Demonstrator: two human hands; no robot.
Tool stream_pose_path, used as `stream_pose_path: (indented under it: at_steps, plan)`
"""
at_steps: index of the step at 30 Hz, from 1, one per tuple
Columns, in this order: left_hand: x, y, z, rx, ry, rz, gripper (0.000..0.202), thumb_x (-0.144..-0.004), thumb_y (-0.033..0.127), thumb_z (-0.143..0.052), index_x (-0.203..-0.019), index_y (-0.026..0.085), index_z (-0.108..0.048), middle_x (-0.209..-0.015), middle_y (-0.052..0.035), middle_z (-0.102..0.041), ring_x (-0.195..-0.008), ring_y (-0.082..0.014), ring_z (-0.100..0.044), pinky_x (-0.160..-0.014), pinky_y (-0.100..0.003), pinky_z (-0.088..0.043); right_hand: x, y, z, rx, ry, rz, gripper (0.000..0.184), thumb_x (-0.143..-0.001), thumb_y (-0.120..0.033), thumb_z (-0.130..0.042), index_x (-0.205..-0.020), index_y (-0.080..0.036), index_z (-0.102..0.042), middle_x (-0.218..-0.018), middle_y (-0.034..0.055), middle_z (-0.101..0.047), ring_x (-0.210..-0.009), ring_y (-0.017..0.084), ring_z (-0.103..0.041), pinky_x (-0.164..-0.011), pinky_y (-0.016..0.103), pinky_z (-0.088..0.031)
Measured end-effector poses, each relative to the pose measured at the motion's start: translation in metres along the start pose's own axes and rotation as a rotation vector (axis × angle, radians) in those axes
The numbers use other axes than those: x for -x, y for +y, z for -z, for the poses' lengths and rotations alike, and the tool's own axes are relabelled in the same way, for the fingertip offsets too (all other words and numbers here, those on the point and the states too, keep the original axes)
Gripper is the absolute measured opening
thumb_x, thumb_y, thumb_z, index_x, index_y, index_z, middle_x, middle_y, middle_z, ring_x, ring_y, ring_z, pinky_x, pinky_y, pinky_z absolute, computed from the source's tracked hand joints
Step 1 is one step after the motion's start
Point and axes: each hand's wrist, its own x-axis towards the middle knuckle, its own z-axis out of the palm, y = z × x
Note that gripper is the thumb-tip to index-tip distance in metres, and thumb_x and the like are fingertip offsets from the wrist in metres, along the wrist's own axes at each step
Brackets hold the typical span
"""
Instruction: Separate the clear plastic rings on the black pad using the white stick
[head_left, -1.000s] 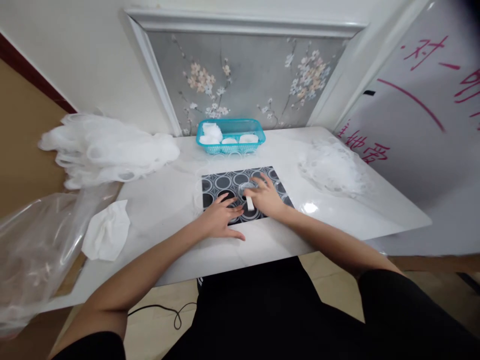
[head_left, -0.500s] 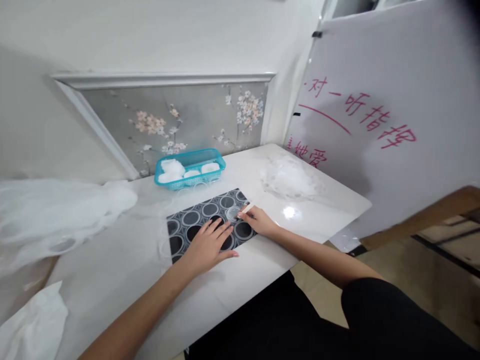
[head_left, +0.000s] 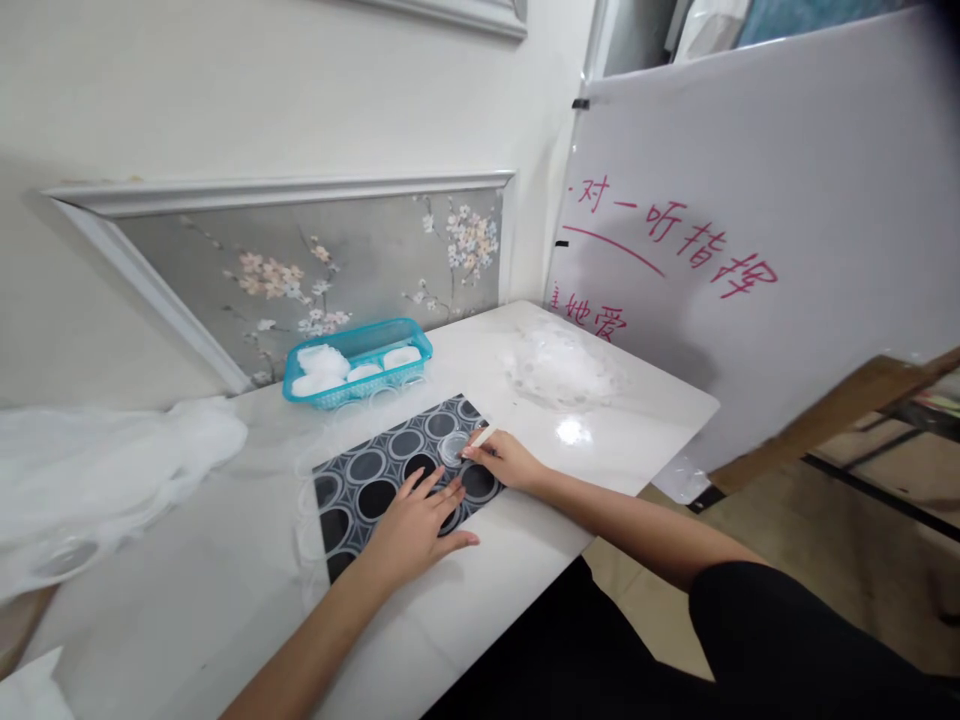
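On the white table (head_left: 247, 560) lies a dark sheet (head_left: 365, 465) patterned with rows of grey-rimmed circles. My left hand (head_left: 422, 525) rests flat on its near part, fingers spread and thumb stretched to the right. My right hand (head_left: 504, 460) pinches a slim white pen-like stick (head_left: 482, 437) slanting up from the fingers. Its lower end is at the edge of a clear, shiny round piece (head_left: 453, 449) over one of the circles. The fingers partly hide the tip, and I cannot make out exactly what it touches.
A teal plastic basket (head_left: 360, 398) with white fluffy wads stands behind the sheet. Clear rings lie along its front. A thin see-through heap (head_left: 562, 368) is at the back right. White translucent plastic (head_left: 112, 480) covers the left side. A whiteboard (head_left: 735, 180) with red writing stands to the right.
The camera view has shifted, so the wall panel and basket sit lower and farther left. Both hands keep nearly the same places on the sheet, and the right still pinches the stick.
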Motion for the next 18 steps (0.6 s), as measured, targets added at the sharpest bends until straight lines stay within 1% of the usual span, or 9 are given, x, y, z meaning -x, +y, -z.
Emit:
stream_pose_path:
  at_steps: [2,6,7,9,11,12,14,16,18]
  plan:
    - [-0.0003,-0.0026,-0.0014,0.009,0.003,-0.018,0.061,-0.088,0.064,-0.039,-0.127,0.021,-0.056,-0.135,-0.0030,-0.054,-0.134,-0.0278,-0.038,-0.112,-0.050,-0.025,-0.0005,-0.0005,0.0006,-0.008,-0.005,-0.015,0.033,-0.093,-0.040,-0.045,-0.076,-0.017,-0.062,-0.071,0.0007,-0.058,-0.062,0.012,-0.050,-0.059,0.024,-0.039]
    - [-0.0009,-0.0047,-0.0018,0.005,0.025,-0.046,0.057,-0.090,0.061,-0.038,-0.125,0.021,-0.058,-0.134,-0.0028,-0.055,-0.134,-0.0275,-0.039,-0.112,-0.050,-0.024,-0.0001,-0.0013,0.0006,-0.001,-0.011,-0.015,0.032,-0.093,-0.041,-0.046,-0.078,-0.018,-0.063,-0.075,0.0017,-0.061,-0.064,0.013,-0.053,-0.061,0.024,-0.042]
    - [-0.0010,-0.0044,-0.0012,0.003,0.023,-0.046,0.057,-0.090,0.061,-0.038,-0.125,0.021,-0.058,-0.134,-0.0029,-0.055,-0.134,-0.0279,-0.038,-0.112,-0.051,-0.024,0.0004,-0.0011,0.0003,0.012,-0.003,-0.001,0.032,-0.093,-0.040,-0.047,-0.078,-0.018,-0.063,-0.077,0.0024,-0.062,-0.067,0.014,-0.056,-0.065,0.026,-0.043]
    - [-0.0012,-0.0031,0.0003,0.004,0.016,-0.046,0.058,-0.090,0.061,-0.037,-0.126,0.020,-0.057,-0.134,-0.0032,-0.055,-0.134,-0.0285,-0.038,-0.112,-0.051,-0.023,0.0014,-0.0003,-0.0007,0.049,0.028,0.048,0.029,-0.092,-0.039,-0.048,-0.079,-0.018,-0.064,-0.081,0.0038,-0.065,-0.079,0.017,-0.059,-0.078,0.030,-0.045]
    - [-0.0016,-0.0020,0.0014,0.010,0.016,-0.045,0.058,-0.091,0.061,-0.036,-0.126,0.020,-0.057,-0.133,-0.0029,-0.056,-0.133,-0.0283,-0.038,-0.112,-0.050,-0.023,0.0024,0.0000,-0.0011,0.073,0.049,0.090,0.027,-0.092,-0.037,-0.049,-0.081,-0.019,-0.065,-0.083,0.0046,-0.067,-0.088,0.019,-0.060,-0.090,0.034,-0.042]
    - [-0.0018,-0.0018,0.0015,0.013,0.020,-0.044,0.058,-0.091,0.061,-0.036,-0.126,0.021,-0.057,-0.133,-0.0026,-0.056,-0.133,-0.0280,-0.039,-0.112,-0.050,-0.022,0.0028,-0.0003,-0.0009,0.068,0.044,0.094,0.027,-0.092,-0.037,-0.049,-0.081,-0.019,-0.065,-0.083,0.0046,-0.067,-0.088,0.019,-0.060,-0.090,0.034,-0.042]
    - [-0.0023,-0.0019,0.0008,0.016,0.029,-0.047,0.059,-0.091,0.062,-0.034,-0.125,0.021,-0.058,-0.133,-0.0023,-0.057,-0.133,-0.0278,-0.039,-0.112,-0.050,-0.022,0.0035,-0.0019,0.0004,0.035,0.011,0.065,0.030,-0.093,-0.039,-0.047,-0.078,-0.018,-0.064,-0.080,0.0038,-0.065,-0.078,0.017,-0.060,-0.079,0.031,-0.045]
    - [-0.0025,-0.0028,-0.0007,0.010,0.037,-0.059,0.062,-0.090,0.064,-0.033,-0.125,0.020,-0.058,-0.133,-0.0029,-0.056,-0.133,-0.0282,-0.038,-0.112,-0.050,-0.021,0.0039,-0.0042,0.0020,0.000,-0.009,0.035,0.033,-0.093,-0.040,-0.045,-0.076,-0.018,-0.063,-0.078,0.0030,-0.063,-0.070,0.015,-0.058,-0.068,0.028,-0.045]
    - [-0.0027,-0.0040,-0.0022,0.002,0.045,-0.073,0.063,-0.090,0.065,-0.032,-0.125,0.019,-0.058,-0.134,-0.0033,-0.055,-0.134,-0.0287,-0.038,-0.112,-0.050,-0.021,0.0041,-0.0057,0.0028,-0.014,-0.017,0.032,0.034,-0.093,-0.041,-0.045,-0.077,-0.017,-0.062,-0.077,0.0026,-0.062,-0.069,0.015,-0.057,-0.066,0.027,-0.043]
